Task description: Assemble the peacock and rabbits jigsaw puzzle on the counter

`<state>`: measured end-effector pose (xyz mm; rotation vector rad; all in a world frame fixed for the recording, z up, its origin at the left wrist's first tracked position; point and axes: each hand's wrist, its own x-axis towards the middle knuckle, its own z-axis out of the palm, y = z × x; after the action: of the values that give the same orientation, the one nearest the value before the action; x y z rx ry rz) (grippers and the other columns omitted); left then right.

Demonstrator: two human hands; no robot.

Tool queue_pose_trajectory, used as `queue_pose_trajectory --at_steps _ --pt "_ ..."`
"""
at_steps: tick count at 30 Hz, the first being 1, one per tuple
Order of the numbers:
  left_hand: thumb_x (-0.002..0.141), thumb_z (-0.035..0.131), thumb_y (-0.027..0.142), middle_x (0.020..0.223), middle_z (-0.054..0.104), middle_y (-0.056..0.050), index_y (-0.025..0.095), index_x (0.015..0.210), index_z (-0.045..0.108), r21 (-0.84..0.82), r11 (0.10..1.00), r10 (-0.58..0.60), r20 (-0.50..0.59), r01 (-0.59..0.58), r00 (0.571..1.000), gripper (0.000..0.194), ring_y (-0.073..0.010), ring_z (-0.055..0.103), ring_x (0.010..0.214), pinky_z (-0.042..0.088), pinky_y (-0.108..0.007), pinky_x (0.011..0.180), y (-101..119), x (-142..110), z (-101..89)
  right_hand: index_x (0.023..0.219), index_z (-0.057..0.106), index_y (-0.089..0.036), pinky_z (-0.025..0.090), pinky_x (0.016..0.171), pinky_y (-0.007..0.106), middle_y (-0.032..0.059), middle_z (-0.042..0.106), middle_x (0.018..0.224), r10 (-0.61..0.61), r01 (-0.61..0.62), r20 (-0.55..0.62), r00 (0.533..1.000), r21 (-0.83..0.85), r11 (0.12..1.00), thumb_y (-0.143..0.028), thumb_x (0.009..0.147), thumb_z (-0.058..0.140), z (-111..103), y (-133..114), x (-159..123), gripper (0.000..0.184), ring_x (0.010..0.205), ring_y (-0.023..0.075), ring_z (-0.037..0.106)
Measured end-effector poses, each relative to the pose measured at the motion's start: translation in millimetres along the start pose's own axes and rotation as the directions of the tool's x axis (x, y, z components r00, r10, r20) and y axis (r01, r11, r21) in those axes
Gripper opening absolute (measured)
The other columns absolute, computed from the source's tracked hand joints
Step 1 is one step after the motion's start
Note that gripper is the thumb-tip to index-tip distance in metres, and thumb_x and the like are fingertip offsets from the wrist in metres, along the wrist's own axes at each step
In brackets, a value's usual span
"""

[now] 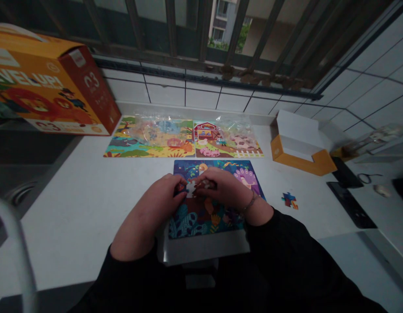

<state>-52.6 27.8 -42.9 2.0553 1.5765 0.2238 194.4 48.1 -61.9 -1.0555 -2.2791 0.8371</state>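
Note:
A colourful jigsaw puzzle board [221,171] with a peacock and leaves lies on the white counter [90,204] in front of me. Both hands rest on its middle. My left hand [162,195] has its fingers curled and pinches a small puzzle piece [181,188] at the board's centre. My right hand [221,187], with a bracelet at the wrist, is curled too, its fingertips pressed on a reddish piece [201,184] beside the left hand's fingers. A gap in the puzzle shows white between the two hands.
Two other puzzles, a savanna scene [149,139] and a farm scene [227,141], lie farther back under clear plastic bags. An orange puzzle box [48,87] stands back left. An open orange tray [299,148] sits to the right, loose pieces [289,201] nearby.

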Motion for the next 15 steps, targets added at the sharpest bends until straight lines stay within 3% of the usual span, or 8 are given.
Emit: queue_pose_trajectory --at_steps 2,4,7,10,15 --pt "0.092 0.074 0.018 0.107 0.073 -0.008 0.022 0.100 0.073 0.001 1.000 -0.002 0.002 0.002 1.000 0.009 -0.0255 0.069 0.097 0.051 -0.036 0.087 0.6 -0.1 -0.6 0.105 0.075 -0.023 0.051 0.075 0.030 0.0012 0.074 0.092 0.117 -0.115 -0.019 0.993 0.107 0.988 -0.034 0.099 0.083 -0.3 -1.0 -1.0 0.016 0.083 0.0173 0.067" --pt "0.093 0.073 0.020 0.107 0.073 -0.008 0.021 0.100 0.072 -0.001 1.000 0.002 0.006 -0.002 1.000 0.007 -0.0257 0.068 0.095 0.051 -0.037 0.087 0.3 0.1 -0.8 0.104 0.067 -0.023 0.052 0.068 0.029 -0.0011 0.071 0.084 0.247 -0.235 -0.007 0.969 0.278 0.931 -0.044 0.100 0.082 0.4 -0.3 -1.4 0.026 0.075 0.0165 0.068" --pt "0.093 0.072 0.021 0.107 0.073 -0.008 0.022 0.100 0.072 0.000 1.000 0.016 0.010 -0.016 1.000 0.007 -0.0257 0.068 0.094 0.052 -0.038 0.088 -0.9 0.6 -0.6 0.120 0.059 -0.025 0.060 0.070 0.031 -0.0014 0.074 0.088 0.330 -0.301 0.026 0.943 0.481 0.823 -0.046 0.096 0.084 2.5 2.2 -0.5 0.040 0.080 0.0187 0.075" --pt "0.091 0.073 0.020 0.107 0.073 -0.007 0.023 0.100 0.072 0.002 1.000 0.023 0.002 -0.023 1.000 0.009 -0.0259 0.069 0.096 0.052 -0.038 0.089 -1.2 0.6 -0.6 0.129 0.060 -0.026 0.062 0.072 0.032 -0.0004 0.077 0.094 0.333 -0.306 0.037 0.942 0.498 0.811 -0.040 0.096 0.083 5.0 3.3 1.0 0.043 0.082 0.0190 0.077" --pt "0.092 0.075 0.022 0.108 0.074 -0.008 0.023 0.103 0.072 0.003 1.000 0.019 -0.006 -0.019 1.000 0.011 -0.0265 0.070 0.098 0.052 -0.037 0.089 -1.7 0.1 0.3 0.110 0.065 -0.023 0.057 0.068 0.029 -0.0002 0.079 0.085 0.347 -0.324 0.035 0.937 0.453 0.830 -0.036 0.097 0.080 13.2 1.2 4.4 0.023 0.077 0.0179 0.076"
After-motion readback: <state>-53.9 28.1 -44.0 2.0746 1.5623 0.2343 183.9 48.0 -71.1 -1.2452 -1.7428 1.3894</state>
